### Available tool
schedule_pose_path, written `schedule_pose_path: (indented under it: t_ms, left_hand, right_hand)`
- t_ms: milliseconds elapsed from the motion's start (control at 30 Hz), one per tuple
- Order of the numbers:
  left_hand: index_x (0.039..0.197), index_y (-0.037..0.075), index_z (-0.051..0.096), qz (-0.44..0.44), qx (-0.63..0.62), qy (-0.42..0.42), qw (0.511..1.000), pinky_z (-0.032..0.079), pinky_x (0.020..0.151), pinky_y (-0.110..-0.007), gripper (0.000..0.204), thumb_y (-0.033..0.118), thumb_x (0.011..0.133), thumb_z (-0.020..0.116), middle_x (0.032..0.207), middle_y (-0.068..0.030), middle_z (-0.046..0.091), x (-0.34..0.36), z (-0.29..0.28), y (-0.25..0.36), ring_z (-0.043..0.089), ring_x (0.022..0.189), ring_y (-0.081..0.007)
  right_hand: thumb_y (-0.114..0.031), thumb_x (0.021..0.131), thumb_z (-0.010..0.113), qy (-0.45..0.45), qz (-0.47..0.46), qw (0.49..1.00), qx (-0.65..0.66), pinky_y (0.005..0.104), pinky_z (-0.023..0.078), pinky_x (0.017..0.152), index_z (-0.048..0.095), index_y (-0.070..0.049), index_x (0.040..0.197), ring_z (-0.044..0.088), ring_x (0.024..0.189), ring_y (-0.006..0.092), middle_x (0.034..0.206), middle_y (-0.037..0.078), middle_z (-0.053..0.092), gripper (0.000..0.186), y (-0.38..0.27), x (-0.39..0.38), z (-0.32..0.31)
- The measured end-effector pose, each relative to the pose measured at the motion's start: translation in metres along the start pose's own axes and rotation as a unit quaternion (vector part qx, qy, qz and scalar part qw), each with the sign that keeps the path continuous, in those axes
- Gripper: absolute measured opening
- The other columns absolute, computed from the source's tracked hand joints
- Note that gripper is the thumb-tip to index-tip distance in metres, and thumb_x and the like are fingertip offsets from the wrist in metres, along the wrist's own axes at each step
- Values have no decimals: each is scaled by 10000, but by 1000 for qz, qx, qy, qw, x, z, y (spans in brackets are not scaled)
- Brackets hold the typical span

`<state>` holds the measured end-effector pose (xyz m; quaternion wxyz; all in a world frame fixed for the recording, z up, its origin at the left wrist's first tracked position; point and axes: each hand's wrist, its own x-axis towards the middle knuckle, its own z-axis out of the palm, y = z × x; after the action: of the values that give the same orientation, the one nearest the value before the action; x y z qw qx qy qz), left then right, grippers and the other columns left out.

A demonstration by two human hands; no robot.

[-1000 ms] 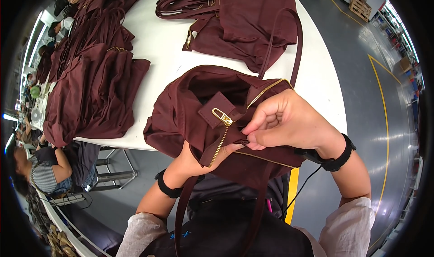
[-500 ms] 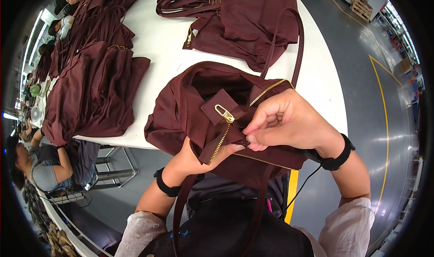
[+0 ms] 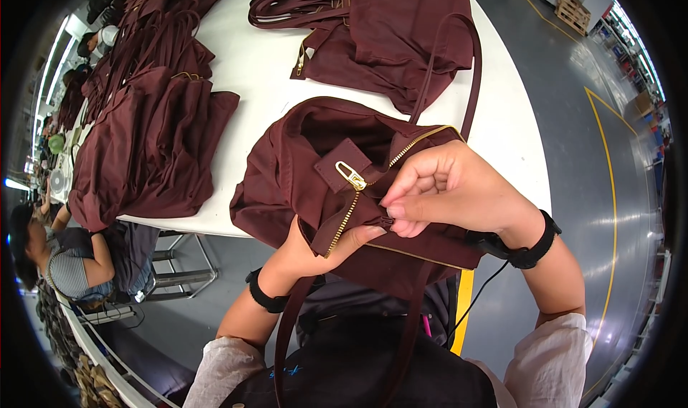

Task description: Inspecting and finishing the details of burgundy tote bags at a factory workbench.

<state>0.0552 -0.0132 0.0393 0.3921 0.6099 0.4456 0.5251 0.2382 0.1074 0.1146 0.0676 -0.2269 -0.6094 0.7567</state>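
A maroon fabric bag (image 3: 276, 168) lies open at the table's near edge, its mouth toward me. A gold-toothed zipper (image 3: 342, 225) runs along the opening, with a gold zipper pull (image 3: 351, 175) resting over a square maroon tab (image 3: 330, 165). My left hand (image 3: 315, 254) is closed on the bag's edge below the zipper, thumb on top and the other fingers hidden under the fabric. My right hand (image 3: 448, 196) pinches at a small fold of dark fabric beside the left thumb tip. What exactly lies between those fingertips is too small to make out.
More maroon bags (image 3: 408, 35) lie at the back of the white table (image 3: 265, 71), and a heap of them (image 3: 150, 150) stands at the left. A person in a striped top (image 3: 68, 275) sits beyond the left edge. One bag strap (image 3: 290, 336) hangs over my lap.
The zipper pull and tab have shifted slightly left and up. My right fingertips have moved a little left along the fabric, while the left hand keeps its grip.
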Motion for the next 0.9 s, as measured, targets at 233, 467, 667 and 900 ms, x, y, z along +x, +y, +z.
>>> schedule_pose_path:
  t_ms: [233, 467, 667, 900]
  left_hand:
    - [1148, -24, 531, -10, 19, -11, 1000, 479, 827, -304, 433, 51, 767, 723, 1043, -99, 619, 0, -1, 5, 600, 946, -179]
    - [1191, -27, 487, 5, 36, -9, 999, 469, 838, -299, 491, 51, 769, 725, 1061, -107, 606, 3, -1, 8, 591, 952, -172]
    - [1168, -27, 499, 23, 69, -19, 997, 455, 863, -304, 463, 55, 771, 724, 1055, -102, 604, 4, -3, 10, 586, 965, -173]
    - [1146, -27, 523, 44, 72, -4, 996, 454, 865, -304, 427, 54, 775, 720, 1046, -98, 609, 7, -1, 12, 585, 966, -171]
  right_hand:
    - [-24, 815, 632, -17, -23, 998, -55, 217, 519, 655, 636, 44, 881, 652, 703, 114, 771, 88, 665, 94, -2, -2, -2]
    - [-30, 783, 638, -12, -34, 991, -127, 209, 493, 621, 647, 27, 837, 635, 681, 89, 737, 66, 658, 79, -12, -3, -1]
    - [-29, 724, 644, 27, -103, 961, -255, 237, 456, 534, 644, 14, 745, 604, 593, 101, 654, 67, 626, 48, -17, -4, 6]
    - [-8, 710, 645, 30, -232, 886, -401, 272, 484, 538, 624, 16, 732, 618, 591, 206, 656, 110, 624, 38, -16, -2, 7]
